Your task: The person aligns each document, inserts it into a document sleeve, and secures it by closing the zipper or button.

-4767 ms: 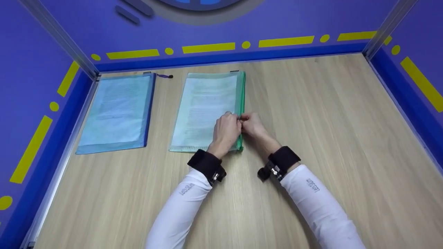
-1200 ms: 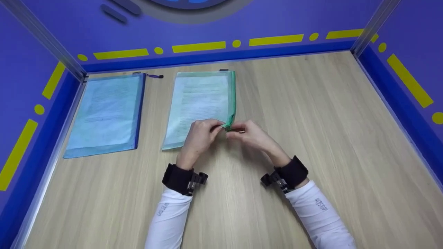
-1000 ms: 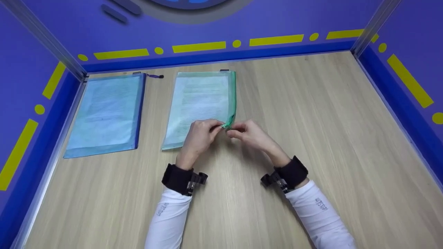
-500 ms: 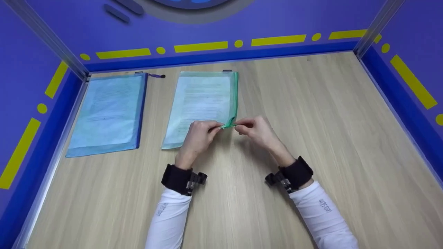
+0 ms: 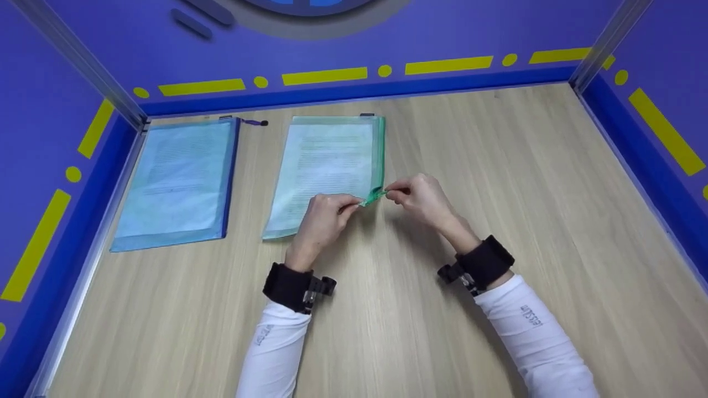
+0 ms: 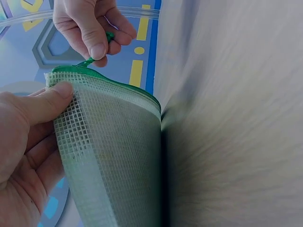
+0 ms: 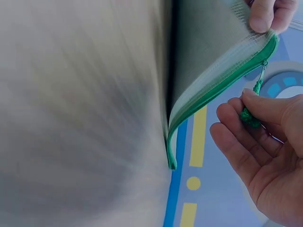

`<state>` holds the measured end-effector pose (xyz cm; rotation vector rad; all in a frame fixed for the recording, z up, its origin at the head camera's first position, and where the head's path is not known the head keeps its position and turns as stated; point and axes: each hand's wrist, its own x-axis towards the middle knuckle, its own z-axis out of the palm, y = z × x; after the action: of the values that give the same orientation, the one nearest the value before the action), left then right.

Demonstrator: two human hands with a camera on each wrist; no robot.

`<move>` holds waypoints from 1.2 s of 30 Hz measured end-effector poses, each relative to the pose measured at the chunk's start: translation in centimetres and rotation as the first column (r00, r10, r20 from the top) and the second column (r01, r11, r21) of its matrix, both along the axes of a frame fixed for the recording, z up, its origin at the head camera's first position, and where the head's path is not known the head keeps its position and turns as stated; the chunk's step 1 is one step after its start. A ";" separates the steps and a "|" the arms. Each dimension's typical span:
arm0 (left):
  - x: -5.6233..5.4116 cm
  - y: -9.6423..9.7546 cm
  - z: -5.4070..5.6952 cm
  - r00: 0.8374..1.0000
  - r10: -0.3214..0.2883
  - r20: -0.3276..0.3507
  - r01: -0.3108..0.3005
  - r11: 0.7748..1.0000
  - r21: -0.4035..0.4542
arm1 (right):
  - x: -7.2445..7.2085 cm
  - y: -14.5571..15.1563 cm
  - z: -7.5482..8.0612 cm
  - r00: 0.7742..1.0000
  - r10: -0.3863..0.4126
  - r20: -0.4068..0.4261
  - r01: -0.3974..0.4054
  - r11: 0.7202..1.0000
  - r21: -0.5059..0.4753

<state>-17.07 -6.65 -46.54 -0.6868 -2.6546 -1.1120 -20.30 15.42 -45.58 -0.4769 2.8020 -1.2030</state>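
A green mesh zipper pouch (image 5: pixel 332 155) with printed paper inside lies on the table, its near right corner lifted and bent up. My left hand (image 5: pixel 323 221) pinches that corner between thumb and fingers; the mesh (image 6: pixel 104 132) hangs below the thumb in the left wrist view. The green zipper (image 7: pixel 213 92) runs along the raised edge. Just right of the corner, my right hand (image 5: pixel 428 202) holds the green cord pull (image 7: pixel 258 87) between thumb and fingers, with its knotted end at the fingers. The cord stretches from the slider near the corner.
A blue zipper pouch (image 5: pixel 177 177) with papers lies flat on the left, its dark purple pull (image 5: pixel 254 122) pointing right. Purple-blue panels (image 5: pixel 332 55) with yellow marks border the wooden table (image 5: pixel 498 221) at the back and both sides.
Both hands first worked at the flat pouch's right edge. The near corner then came up in my left hand, and my right hand has since moved right and away from me with the pull.
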 end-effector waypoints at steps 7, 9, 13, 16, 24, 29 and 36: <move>-0.1 0.4 0.0 1.000 -0.018 -0.004 0.018 0.999 -0.027 | -0.9 0.6 0.2 1.000 -0.003 0.014 0.002 0.998 0.065; -0.1 0.5 0.0 1.000 -0.022 -0.004 0.021 0.999 -0.033 | -1.2 0.9 0.1 1.000 -0.002 0.022 0.000 0.997 0.075; -0.2 0.7 0.0 1.000 -0.016 -0.005 0.016 0.999 -0.031 | -1.5 1.3 0.1 0.999 0.002 0.032 -0.005 0.996 0.089; -0.1 0.8 0.1 1.000 -0.014 -0.007 0.014 1.000 -0.026 | -1.7 1.6 0.1 0.999 -0.002 0.036 -0.001 0.995 0.098; -0.1 0.3 0.1 0.998 -0.019 -0.053 0.021 0.999 0.035 | -2.3 2.8 -0.4 0.997 -0.046 0.056 0.038 0.989 0.141; -0.2 -0.5 0.0 0.997 -0.014 -0.074 0.019 0.998 0.063 | -2.6 4.0 -0.7 0.993 -0.090 0.072 0.075 0.979 0.189; -0.5 -1.6 0.1 0.996 0.042 -0.075 -0.035 0.995 0.091 | -2.8 5.6 -0.8 0.991 -0.128 0.041 0.116 0.970 0.212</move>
<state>-17.57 -8.24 -46.40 -0.6449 -2.5260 -1.1626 -23.15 20.99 -46.34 -0.2571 2.9038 -0.9081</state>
